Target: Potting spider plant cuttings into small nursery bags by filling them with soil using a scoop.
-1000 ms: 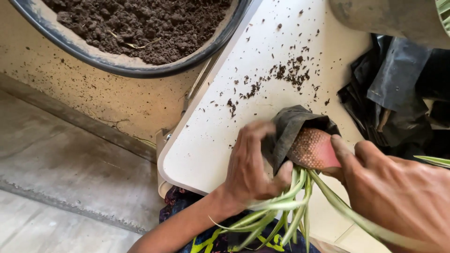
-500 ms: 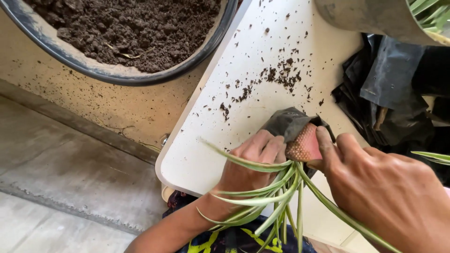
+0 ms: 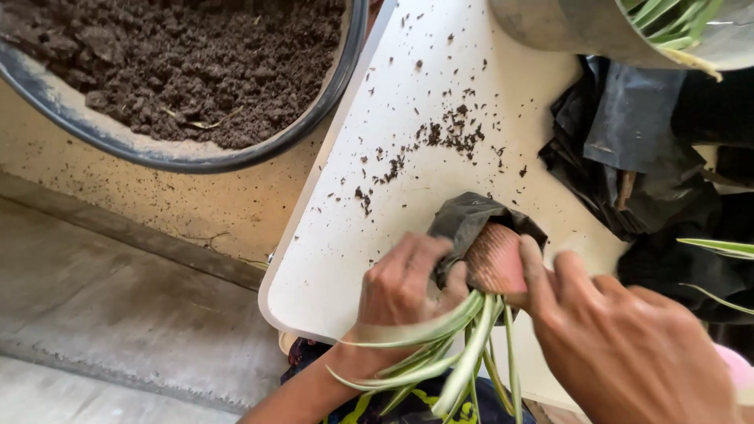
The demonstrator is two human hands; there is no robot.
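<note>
Left hand (image 3: pixel 404 286) clamped on black bag (image 3: pixel 463 224), right hand (image 3: pixel 620 345) pinching root ball (image 3: pixel 495 259); plant lies sideways at near edge of white table (image 3: pixel 408 94). Root ball looks light, crumbly; leaves (image 3: pixel 463 353) soft, likely to snap, so grip best kept at root ball, not foliage. Bag thin, slippery. Soil tub (image 3: pixel 173 71) far left, crumbs (image 3: pixel 452 133) scattered, black plastic (image 3: pixel 628 157) heaped right, crowding that side.
</note>
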